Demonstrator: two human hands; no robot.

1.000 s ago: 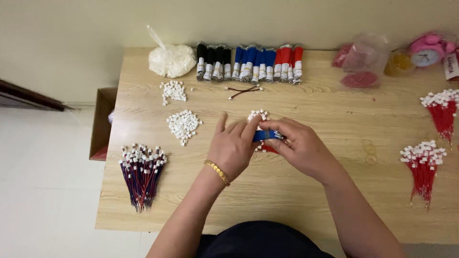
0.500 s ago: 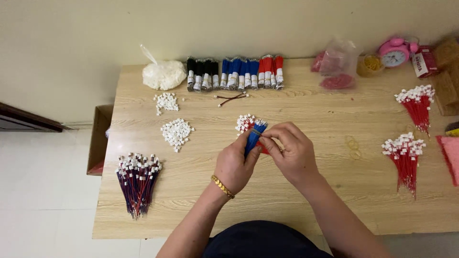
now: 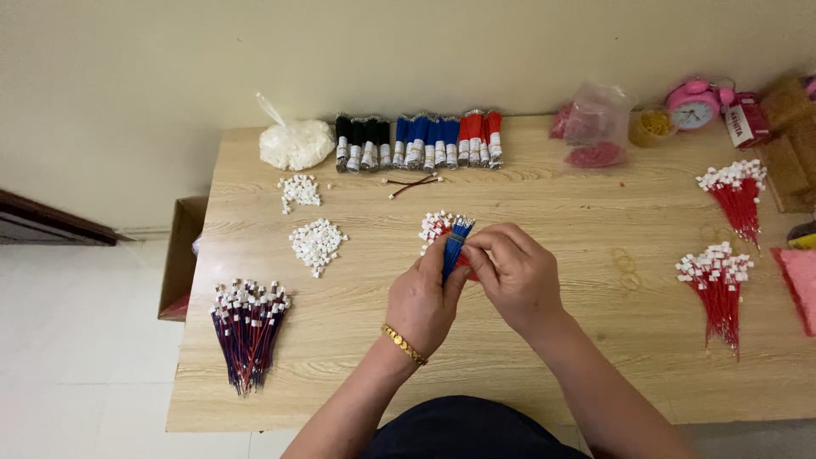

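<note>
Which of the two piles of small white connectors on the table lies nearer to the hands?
The larger pile of white connectors, in front of the smaller pile that lies near the white bag.

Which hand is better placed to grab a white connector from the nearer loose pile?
Likely the left hand: the pile of white connectors lies on its side, while the right hand would have to cross over the blue wire bundle.

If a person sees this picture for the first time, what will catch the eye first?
At the table's centre, the left hand and right hand together grip a small bundle of blue wires. Along the far edge lies a row of black, blue and red wire bundles. Red wires with white plastic connectors lie at the right.
</note>
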